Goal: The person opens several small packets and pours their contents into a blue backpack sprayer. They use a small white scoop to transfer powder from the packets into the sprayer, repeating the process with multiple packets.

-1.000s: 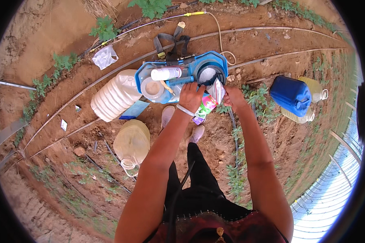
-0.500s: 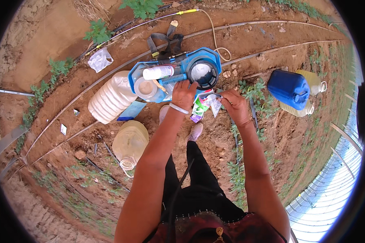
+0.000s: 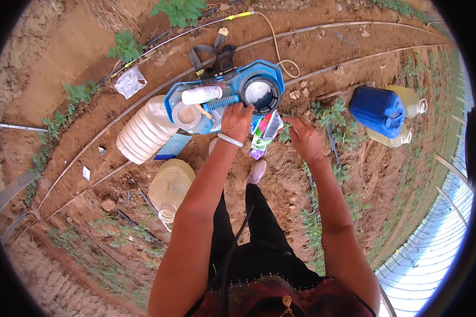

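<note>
My left hand (image 3: pixel 236 124), wearing a pale bracelet, is closed on several small colourful sachets (image 3: pixel 267 130) in green, white, pink and purple. They hang at its right side, just in front of a blue backpack sprayer (image 3: pixel 170 98). My right hand (image 3: pixel 307 140) is a little to the right of the sachets, fingers apart, with nothing visible in it. The sprayer's round black filler opening (image 3: pixel 274 100) has white material inside. Across the sprayer's top lie a white bottle (image 3: pixel 201 95) and a pale round cup or lid (image 3: pixel 186 116).
A large ribbed plastic jug (image 3: pixel 145 132) and a yellowish jug (image 3: pixel 170 185) stand to the left. At right are a blue jerrycan (image 3: pixel 376 110) and yellowish containers (image 3: pixel 404 98). A spray wand (image 3: pixel 185 30), hose (image 3: pixel 276 39) and plastic bag (image 3: pixel 130 82) lie beyond.
My right hand has let go of the clear-and-white sachet and drawn slightly away. That sachet now lies against the others at my left hand.
</note>
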### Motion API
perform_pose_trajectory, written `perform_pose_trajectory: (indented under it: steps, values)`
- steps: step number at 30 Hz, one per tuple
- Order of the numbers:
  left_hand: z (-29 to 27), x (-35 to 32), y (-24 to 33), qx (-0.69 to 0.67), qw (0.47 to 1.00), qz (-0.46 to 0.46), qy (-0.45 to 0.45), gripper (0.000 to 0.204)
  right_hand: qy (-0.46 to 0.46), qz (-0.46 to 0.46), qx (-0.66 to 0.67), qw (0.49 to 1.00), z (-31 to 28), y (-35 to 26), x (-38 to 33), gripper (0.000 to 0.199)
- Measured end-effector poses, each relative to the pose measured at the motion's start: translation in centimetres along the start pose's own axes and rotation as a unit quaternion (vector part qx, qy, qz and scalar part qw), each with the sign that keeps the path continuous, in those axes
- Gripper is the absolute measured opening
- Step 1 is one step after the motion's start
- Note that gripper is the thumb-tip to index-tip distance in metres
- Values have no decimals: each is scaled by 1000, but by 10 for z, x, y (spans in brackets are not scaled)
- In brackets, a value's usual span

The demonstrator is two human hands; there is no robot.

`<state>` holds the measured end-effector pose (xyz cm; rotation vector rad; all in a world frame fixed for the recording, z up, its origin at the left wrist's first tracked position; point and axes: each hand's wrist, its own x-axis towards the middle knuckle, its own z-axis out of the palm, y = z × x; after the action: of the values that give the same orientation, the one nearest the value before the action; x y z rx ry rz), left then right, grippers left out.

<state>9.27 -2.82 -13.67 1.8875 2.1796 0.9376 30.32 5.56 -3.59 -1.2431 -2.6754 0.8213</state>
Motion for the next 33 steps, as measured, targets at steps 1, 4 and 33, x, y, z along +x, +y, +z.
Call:
perform_pose_trajectory:
  steps: [1, 4, 33]
  values:
    - [-2, 1, 1, -1, 1000, -4, -10, 20, 37, -12, -2, 999, 0, -7, 7, 43]
    - [-7, 5, 4, -1, 999, -16, -52, 22, 10, -127, -58, 990, -3, -31, 39, 45]
    - [-15, 105, -8, 151, 784, 193, -570, 23, -204, -340, -202, 895, 42, 26, 107, 15]
